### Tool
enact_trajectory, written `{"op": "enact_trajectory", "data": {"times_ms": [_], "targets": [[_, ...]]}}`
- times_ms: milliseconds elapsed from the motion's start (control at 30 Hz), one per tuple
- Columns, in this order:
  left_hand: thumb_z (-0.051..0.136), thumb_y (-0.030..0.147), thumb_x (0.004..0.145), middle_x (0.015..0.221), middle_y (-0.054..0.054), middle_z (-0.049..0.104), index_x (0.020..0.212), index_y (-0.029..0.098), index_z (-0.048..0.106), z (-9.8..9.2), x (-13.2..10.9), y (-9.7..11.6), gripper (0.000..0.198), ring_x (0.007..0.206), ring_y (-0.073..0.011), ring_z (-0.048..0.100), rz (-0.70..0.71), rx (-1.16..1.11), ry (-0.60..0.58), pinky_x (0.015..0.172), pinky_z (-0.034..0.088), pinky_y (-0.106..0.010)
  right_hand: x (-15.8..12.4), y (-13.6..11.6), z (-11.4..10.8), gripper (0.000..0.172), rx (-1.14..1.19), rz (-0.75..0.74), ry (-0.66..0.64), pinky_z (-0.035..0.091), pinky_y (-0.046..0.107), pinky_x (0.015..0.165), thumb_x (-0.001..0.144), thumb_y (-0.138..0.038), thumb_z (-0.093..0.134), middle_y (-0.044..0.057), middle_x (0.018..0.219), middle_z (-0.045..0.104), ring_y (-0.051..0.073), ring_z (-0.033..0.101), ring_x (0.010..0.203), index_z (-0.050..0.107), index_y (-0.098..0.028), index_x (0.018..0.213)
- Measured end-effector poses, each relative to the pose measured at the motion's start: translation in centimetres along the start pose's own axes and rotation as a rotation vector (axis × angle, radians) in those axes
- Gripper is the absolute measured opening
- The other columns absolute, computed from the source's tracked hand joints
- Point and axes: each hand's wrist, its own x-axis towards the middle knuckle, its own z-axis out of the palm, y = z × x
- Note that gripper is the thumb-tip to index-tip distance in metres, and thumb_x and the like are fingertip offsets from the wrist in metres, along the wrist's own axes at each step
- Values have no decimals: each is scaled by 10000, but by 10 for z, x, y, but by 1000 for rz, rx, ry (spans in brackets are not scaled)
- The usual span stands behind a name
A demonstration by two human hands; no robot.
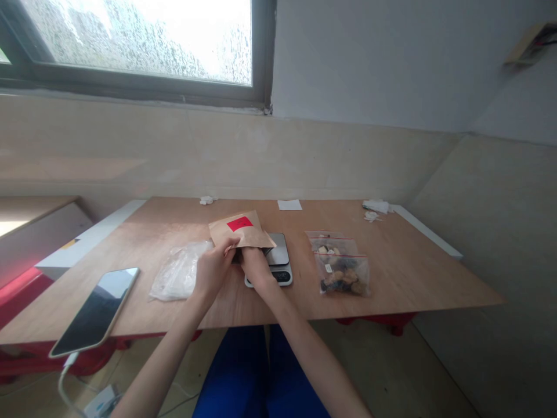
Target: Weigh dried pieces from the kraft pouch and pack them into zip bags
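A brown paper bag (252, 237) with a red label (239, 223) is held over a small kitchen scale (281, 254), its mouth facing me. My left hand (214, 262) pinches the bag's near left edge. Reaching into that mouth is my right hand (256, 266); its fingers are hidden inside, so whether they grip anything does not show. The scale has a metal plate and a dark display, and the bag covers part of it. To the left, a crumpled clear plastic bag (176, 273) lies beside my left hand.
Two zip bags (343, 274) with dried pieces lie right of the scale. A phone (98, 307) on a charging cable (65, 371) rests at the front left edge. Along the back are a white card (289, 205), crumpled tissue (208, 200) and a white plastic packet (378, 206).
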Motion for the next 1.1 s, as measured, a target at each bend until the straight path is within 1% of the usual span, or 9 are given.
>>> {"op": "enact_trajectory", "data": {"times_ms": [100,167,233,467,567,700,800,933,1100], "targets": [[433,284,833,840,-2,720,981,290,633,-1,2,1,249,779,-202,668,4,3,1,615,434,-252,-14,5,-3,346,-53,24,-32,495,359,794,843,1,342,151,985,666,236,639,868,622,-87,1027],[434,284,831,848,-2,720,979,287,634,-2,3,2,249,779,-200,670,9,4,2,615,435,-248,-19,6,-6,393,-66,19,-23,486,352,829,838,2,320,158,1071,639,232,620,949,601,-117,1085],[433,286,830,852,4,721,980,289,634,-2,3,3,250,776,-193,671,8,-6,6,611,435,-241,-22,7,-8,426,-58,-1,-11,471,329,874,834,3,319,136,1140,609,212,592,1024,577,-155,1134],[447,322,824,847,1,723,987,288,639,-2,4,-3,254,802,-200,670,-8,-35,-6,635,452,-251,-27,14,-12,409,7,-73,6,433,324,950,845,-24,345,116,1166,585,201,556,1083,570,-157,1159],[450,322,820,872,2,722,991,288,640,-2,6,-3,258,815,-201,671,2,-41,-8,662,463,-259,-32,16,-13,387,68,-82,64,436,300,944,867,-50,328,105,1154,588,185,559,1072,586,-158,1134],[449,318,819,884,9,722,982,290,647,-1,7,-1,258,817,-198,672,10,-40,1,658,466,-255,-40,14,-15,345,113,-39,192,429,287,946,875,-75,346,104,1109,590,177,549,1067,615,-147,1079],[459,309,816,906,2,721,991,278,649,-2,8,-1,261,818,-196,671,7,-46,0,680,465,-255,-43,13,-17,323,145,-4,280,451,280,901,857,-70,380,91,1035,594,170,573,993,640,-159,1027],[460,297,810,880,-1,725,986,267,657,-3,9,-1,265,806,-196,674,-15,-34,3,678,466,-253,-46,12,-21,258,302,31,375,480,270,814,819,-72,463,57,898,607,158,594,864,679,-184,905],[466,290,806,869,-7,727,978,257,662,-4,14,0,263,822,-202,675,-14,-43,17,694,475,-256,-56,8,-28,165,634,116,375,507,259,734,795,-139,551,42,874,581,147,601,817,693,-201,851]]}}
